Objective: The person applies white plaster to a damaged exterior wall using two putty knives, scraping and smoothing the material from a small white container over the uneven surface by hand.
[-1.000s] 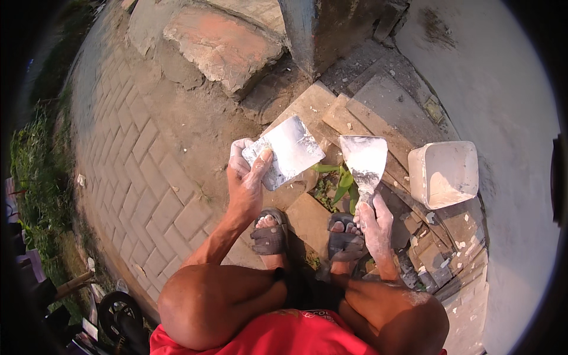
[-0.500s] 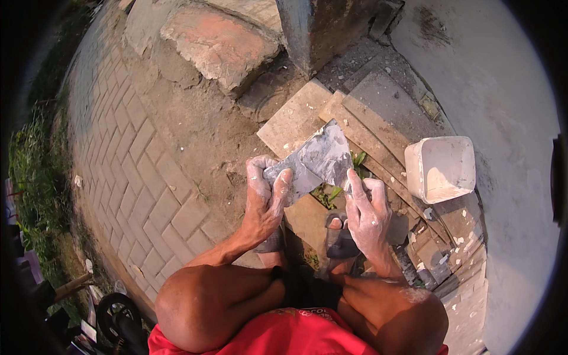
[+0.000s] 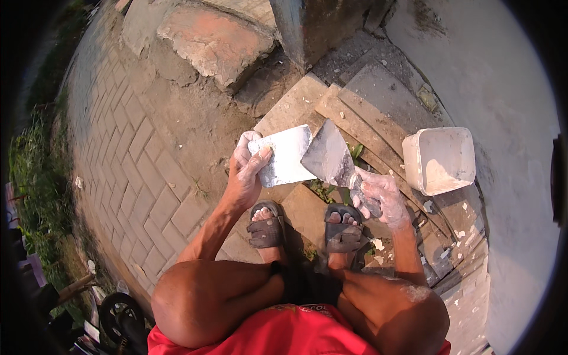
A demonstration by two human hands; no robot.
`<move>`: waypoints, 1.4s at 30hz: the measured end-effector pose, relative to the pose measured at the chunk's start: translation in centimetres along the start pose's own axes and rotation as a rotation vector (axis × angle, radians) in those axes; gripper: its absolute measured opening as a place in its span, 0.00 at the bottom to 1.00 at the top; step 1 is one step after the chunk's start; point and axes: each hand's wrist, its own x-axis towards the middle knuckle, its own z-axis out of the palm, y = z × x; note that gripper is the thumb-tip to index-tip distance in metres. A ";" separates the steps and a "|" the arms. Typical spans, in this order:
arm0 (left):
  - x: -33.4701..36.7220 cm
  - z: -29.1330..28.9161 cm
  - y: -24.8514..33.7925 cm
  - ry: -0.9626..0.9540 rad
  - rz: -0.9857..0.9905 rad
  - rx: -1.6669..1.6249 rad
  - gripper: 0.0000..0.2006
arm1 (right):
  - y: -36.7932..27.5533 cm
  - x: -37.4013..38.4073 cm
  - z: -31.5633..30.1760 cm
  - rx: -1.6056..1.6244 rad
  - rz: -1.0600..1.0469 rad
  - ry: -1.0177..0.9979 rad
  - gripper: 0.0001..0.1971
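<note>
My left hand, dusted white, pinches one end of a flat rectangular plate, thumb on top; its face catches the light and looks bright white. My right hand is wrapped round the handle of a putty knife with a wide, pale-smeared blade. The blade's edge meets or overlaps the plate's right end; I cannot tell if they press together. Both tools are held up in front of my knees, over my sandalled feet. A square white plastic tub, with smears inside, stands right of my right hand.
Stacked flat slabs lie beneath and beside the tub, with pale flakes scattered on them. A smooth grey wall rises on the right. A broken concrete block and a pillar stand ahead. Paving bricks spread to the left.
My hands have moved apart, the right one further right and slightly down. The plate and blade, which overlapped widely, now meet near one end. The plate's face has turned bright.
</note>
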 end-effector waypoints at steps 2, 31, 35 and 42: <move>0.0 -0.3 0.4 -0.023 0.017 -0.029 0.16 | 0.4 0.7 0.0 -0.003 -0.131 0.210 0.30; -3.5 1.2 3.6 0.348 0.574 0.548 0.10 | 3.1 -5.1 3.9 -0.938 -0.234 0.567 0.18; -2.5 1.1 2.8 0.337 0.432 0.428 0.08 | -1.5 -5.8 5.2 -0.404 -0.029 0.547 0.18; -3.2 0.5 0.1 0.297 0.170 0.373 0.09 | -11.0 -10.3 4.7 -0.414 -0.241 0.711 0.24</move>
